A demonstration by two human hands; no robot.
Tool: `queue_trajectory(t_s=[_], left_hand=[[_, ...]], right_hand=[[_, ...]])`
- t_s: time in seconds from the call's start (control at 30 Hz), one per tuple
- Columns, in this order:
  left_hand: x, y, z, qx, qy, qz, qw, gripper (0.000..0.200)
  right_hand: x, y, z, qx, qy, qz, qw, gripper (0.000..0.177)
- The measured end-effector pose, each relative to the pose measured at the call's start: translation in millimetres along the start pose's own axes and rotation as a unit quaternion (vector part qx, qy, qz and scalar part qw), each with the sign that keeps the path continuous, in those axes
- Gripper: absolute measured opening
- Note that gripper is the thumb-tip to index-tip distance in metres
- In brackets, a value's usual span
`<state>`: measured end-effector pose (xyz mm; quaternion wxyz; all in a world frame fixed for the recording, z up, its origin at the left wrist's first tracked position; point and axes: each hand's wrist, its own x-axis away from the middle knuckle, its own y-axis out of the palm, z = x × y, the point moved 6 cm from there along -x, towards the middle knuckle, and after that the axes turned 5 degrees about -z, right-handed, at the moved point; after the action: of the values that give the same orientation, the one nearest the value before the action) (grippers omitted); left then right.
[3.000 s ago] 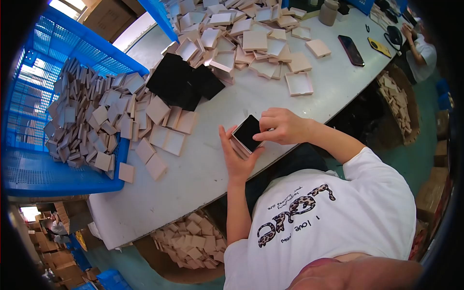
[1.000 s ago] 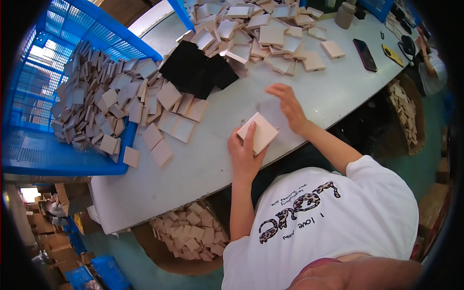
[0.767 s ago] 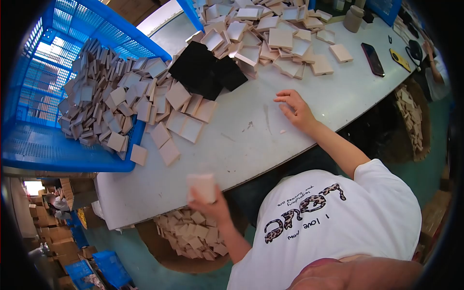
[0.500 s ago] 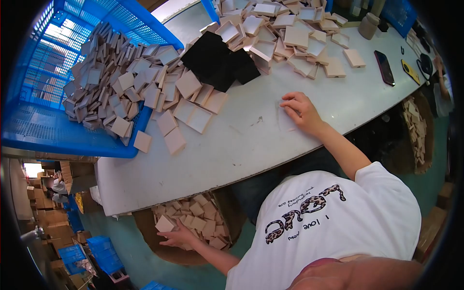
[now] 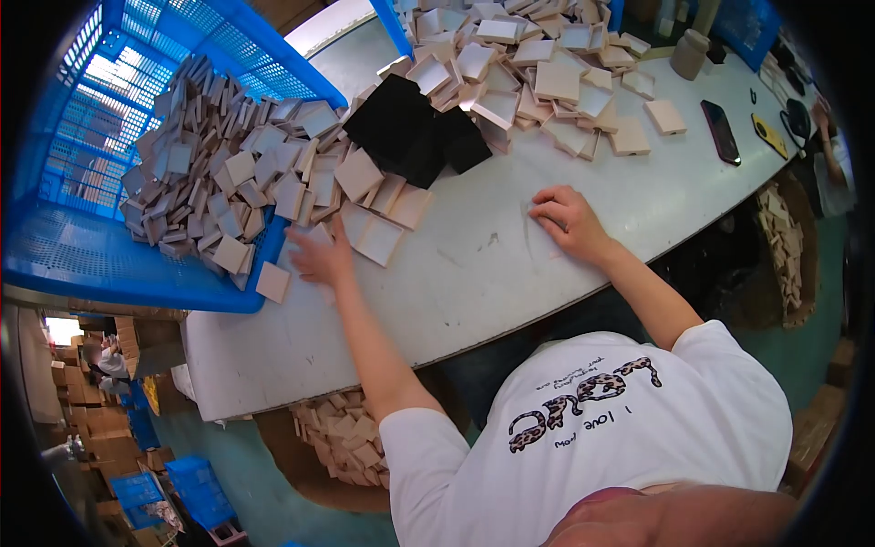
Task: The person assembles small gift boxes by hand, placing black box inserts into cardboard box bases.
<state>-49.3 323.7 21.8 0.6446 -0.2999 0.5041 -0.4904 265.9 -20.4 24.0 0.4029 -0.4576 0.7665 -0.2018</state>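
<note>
My left hand (image 5: pixel 321 259) reaches over the table beside the blue crate, its thumb and fingers spread around a pale shallow box (image 5: pixel 320 233) that they partly cover. To its right lies a pair of open shallow boxes (image 5: pixel 373 235), and to its left a single pale piece (image 5: pixel 272 283) rests by the crate's rim. My right hand (image 5: pixel 572 225) rests on the tabletop with curled fingers, thumb against fingertips; what they pinch, if anything, I cannot make out. A black sheet-like stack (image 5: pixel 401 128) lies on the boxes between the two heaps.
A blue crate (image 5: pixel 137 290) full of pale boxes tips toward the white table (image 5: pixel 437 292). Another heap of boxes (image 5: pixel 558 82) lies at the back. A phone (image 5: pixel 721 132), a yellow tool (image 5: pixel 770 135) and a jar (image 5: pixel 690 55) are at right. A carton (image 5: pixel 273 447) of boxes stands below.
My left hand has moved up from the carton below the table to the boxes beside the crate; the box it was at is no longer in view there. My right hand stays about where it was.
</note>
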Motion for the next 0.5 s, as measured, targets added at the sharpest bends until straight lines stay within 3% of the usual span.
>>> queue_trajectory(t_s=[0.03,0.17,0.27,0.37,0.43,0.5], left_hand=[[1,10,9,-0.006,-0.022,-0.078,0.997,0.091],[33,21,20,0.020,0.056,-0.104,0.993,0.075],[82,5,38,0.011,0.098,-0.102,0.990,0.067],[127,-18,65,0.030,0.144,-0.111,0.983,0.060],[133,-18,69,0.045,0.149,-0.128,0.979,0.061],[130,-19,69,0.119,0.146,-0.136,0.973,0.062]], right_hand=[[0,-1,-1,0.000,-0.001,0.003,1.000,0.012],[1,0,-1,0.001,0.006,-0.008,1.000,0.015],[-2,-4,-9,-0.073,0.018,0.008,0.997,0.025],[-36,-15,-24,-0.086,-0.045,-0.007,0.995,0.035],[-75,-25,-32,-0.066,-0.114,0.037,0.991,0.039],[-115,-29,-37,0.037,-0.174,0.076,0.981,0.038]])
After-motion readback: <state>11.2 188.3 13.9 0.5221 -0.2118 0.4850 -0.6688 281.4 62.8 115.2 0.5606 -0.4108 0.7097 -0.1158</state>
